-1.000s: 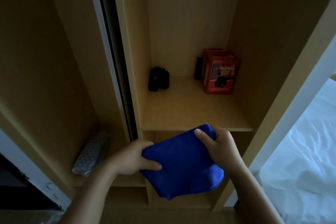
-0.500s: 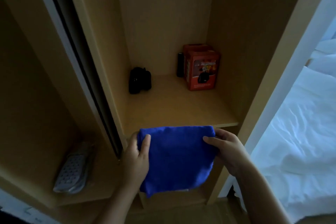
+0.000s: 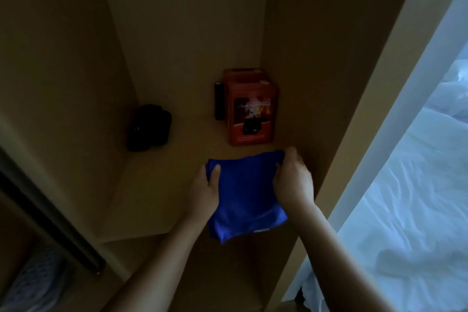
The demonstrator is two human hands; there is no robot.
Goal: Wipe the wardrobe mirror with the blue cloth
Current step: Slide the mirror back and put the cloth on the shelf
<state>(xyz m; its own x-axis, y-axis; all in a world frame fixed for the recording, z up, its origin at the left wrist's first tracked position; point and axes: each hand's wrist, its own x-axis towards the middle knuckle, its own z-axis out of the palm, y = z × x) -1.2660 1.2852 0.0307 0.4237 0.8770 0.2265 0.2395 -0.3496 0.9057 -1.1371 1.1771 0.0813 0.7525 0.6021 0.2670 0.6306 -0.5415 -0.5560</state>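
- Blue cloth (image 3: 244, 194) is held flat between both hands, over the front part of the wardrobe shelf (image 3: 152, 200); its lower edge hangs past the shelf's front lip.
- Left hand (image 3: 205, 191) grip: pinching the cloth's upper-left corner, thumb on top of the fabric.
- Right hand (image 3: 293, 180) grip: clenched on the upper-right corner, fingers curled over the edge, close to the wardrobe's right wall.
- Red box (image 3: 249, 109) stands upright at the back right of the shelf, just behind the cloth.
- Slim dark cylinder (image 3: 218, 100) stands just left of the box.
- Black object (image 3: 149, 128) sits back left; too dark to identify.
- White bed (image 3: 405, 185) is to the right.
- Frame is dim and slightly blurred.
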